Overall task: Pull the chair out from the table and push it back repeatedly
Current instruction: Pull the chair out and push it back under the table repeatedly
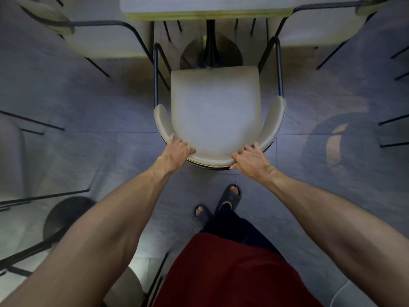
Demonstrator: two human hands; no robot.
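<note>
A cream padded chair [214, 111] with thin black metal legs stands straight below me, seen from above. Its seat is wholly clear of the table [208, 7], whose pale edge runs along the top of the view. My left hand [177, 151] grips the left part of the curved backrest, fingers curled over its rim. My right hand [252, 158] grips the right part of the same backrest. Both arms reach forward, nearly straight.
The table's black pedestal and round base [210, 54] stand just beyond the seat. More cream chairs [97, 41] flank it at upper left and upper right [309, 34]. Another round base [66, 213] and chair legs crowd the lower left. My sandalled feet [228, 198] are behind the chair on grey tiles.
</note>
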